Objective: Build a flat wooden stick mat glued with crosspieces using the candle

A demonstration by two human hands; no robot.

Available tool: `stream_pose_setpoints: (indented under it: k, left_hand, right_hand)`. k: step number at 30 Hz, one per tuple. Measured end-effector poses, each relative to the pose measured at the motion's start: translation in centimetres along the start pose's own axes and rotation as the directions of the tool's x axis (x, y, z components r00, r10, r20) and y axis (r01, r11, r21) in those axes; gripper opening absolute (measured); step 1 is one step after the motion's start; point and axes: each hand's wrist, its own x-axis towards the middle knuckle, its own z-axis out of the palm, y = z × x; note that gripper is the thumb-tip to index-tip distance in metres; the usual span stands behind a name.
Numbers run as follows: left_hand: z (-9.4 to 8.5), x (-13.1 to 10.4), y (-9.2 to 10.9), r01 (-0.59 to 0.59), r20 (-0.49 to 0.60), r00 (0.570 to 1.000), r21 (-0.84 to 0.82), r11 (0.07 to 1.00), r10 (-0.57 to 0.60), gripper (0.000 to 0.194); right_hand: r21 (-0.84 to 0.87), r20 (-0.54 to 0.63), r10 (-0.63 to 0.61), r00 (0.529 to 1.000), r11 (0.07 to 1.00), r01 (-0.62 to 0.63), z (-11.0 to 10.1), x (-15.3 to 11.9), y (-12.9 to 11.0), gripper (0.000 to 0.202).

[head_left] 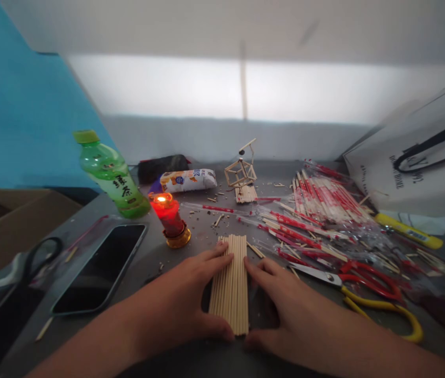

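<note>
A flat row of bare wooden chopsticks (229,286) lies side by side on the grey table, pointing away from me. My left hand (194,286) grips it from the left, with fingertips over the top and the thumb at the near end. From the other side, my right hand (281,299) presses its fingertips against the right edge, its thumb beside the near right corner. Between them, both hands hold the row. Just right of the far end lie a couple of short loose sticks (256,250).
A lit red candle (171,216) burns near my left hand. Leftward are a phone (102,268) and a green bottle (114,176). A small stick frame (240,173) stands behind. To the right lie wrapped chopsticks (324,197), scissors (348,281) and a yellow cutter (407,231).
</note>
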Motion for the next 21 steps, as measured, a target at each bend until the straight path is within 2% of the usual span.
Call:
stream_pose_setpoints:
  k: [3, 6, 10, 12, 15, 18, 21]
  left_hand:
    - [0.0, 0.0, 0.0, -0.004, 0.009, 1.000, 0.013, 1.000, 0.004, 0.110]
    - [-0.4, -0.2, 0.5, 0.001, 0.036, 0.999, 0.016, 1.000, -0.002, 0.111]
    - [-1.0, -0.6, 0.9, -0.004, -0.016, 1.000, -0.040, 0.999, 0.003, 0.100]
    - [-1.3, -0.4, 0.9, -0.036, -0.078, 0.996, -0.057, 0.998, 0.032, 0.086]
    - [-1.8, 0.3, 0.9, -0.049, -0.179, 0.983, -0.063, 0.997, 0.037, 0.050]
    - [-2.0, 0.9, 1.0, 0.082, -0.238, 0.966, -0.082, 0.993, -0.099, 0.025]
    - [-1.8, 1.3, 1.1, 0.184, -0.203, 0.957, -0.139, 0.973, -0.210, 0.020]
  right_hand:
    - [-0.001, -0.008, -0.033, 0.999, 0.999, 0.033, 0.0, -0.2, 0.0, 0.080]
    - [-0.028, -0.044, -0.123, 0.991, 0.992, 0.121, -0.1, -0.2, 0.4, 0.072]
    - [-0.063, -0.015, -0.168, 0.986, 0.984, 0.167, -0.3, -0.2, 0.7, 0.068]
    - [-0.084, -0.015, -0.172, 0.985, 0.982, 0.170, -0.6, -0.4, 0.7, 0.068]
    - [-0.164, -0.012, -0.207, 0.978, 0.966, 0.202, -1.2, -0.6, 0.7, 0.059]
    - [-0.288, 0.002, -0.309, 0.951, 0.911, 0.297, -1.7, -0.5, 0.8, 0.049]
    - [-0.402, 0.039, -0.402, 0.915, 0.832, 0.382, -1.7, 0.1, 1.2, 0.054]
